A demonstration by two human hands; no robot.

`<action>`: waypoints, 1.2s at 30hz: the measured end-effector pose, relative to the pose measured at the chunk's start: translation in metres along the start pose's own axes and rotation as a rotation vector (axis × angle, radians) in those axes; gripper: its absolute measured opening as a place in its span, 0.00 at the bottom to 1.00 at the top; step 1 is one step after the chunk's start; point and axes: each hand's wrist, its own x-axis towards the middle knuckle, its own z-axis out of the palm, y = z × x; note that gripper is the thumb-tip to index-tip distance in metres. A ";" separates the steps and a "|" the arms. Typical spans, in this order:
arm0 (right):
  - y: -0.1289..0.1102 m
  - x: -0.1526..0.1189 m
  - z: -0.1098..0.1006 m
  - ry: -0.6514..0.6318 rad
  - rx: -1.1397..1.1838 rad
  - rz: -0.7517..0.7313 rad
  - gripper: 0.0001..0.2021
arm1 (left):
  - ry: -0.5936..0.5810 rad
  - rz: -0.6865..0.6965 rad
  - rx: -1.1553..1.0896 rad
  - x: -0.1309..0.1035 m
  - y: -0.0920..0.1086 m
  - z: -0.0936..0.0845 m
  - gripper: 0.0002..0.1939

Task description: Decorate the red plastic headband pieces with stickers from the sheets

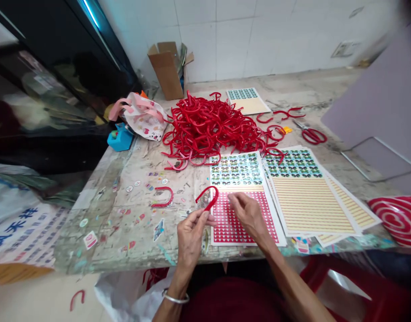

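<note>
The left hand [191, 235] pinches one end of a curved red strip [216, 197], held over the edge of a patterned sheet [225, 232]; its bend faces the right hand [249, 214], just beside, fingers curled, whether gripping anything I can't tell.

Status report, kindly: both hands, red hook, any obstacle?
Left hand holds red hook. Right hand at sticker sheet, grip unclear. Red pile beyond sheet, not between hands.
</note>
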 end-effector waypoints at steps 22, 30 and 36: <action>0.017 0.060 -0.020 -0.287 -0.622 -0.598 0.09 | 0.138 0.035 -0.129 0.056 -0.037 0.036 0.14; 0.030 0.084 0.002 -0.295 -0.764 -0.727 0.08 | 0.123 -0.049 -0.109 0.068 -0.044 0.041 0.13; 0.034 0.086 0.002 -0.287 -0.765 -0.766 0.09 | 0.117 -0.048 -0.139 0.069 -0.042 0.043 0.13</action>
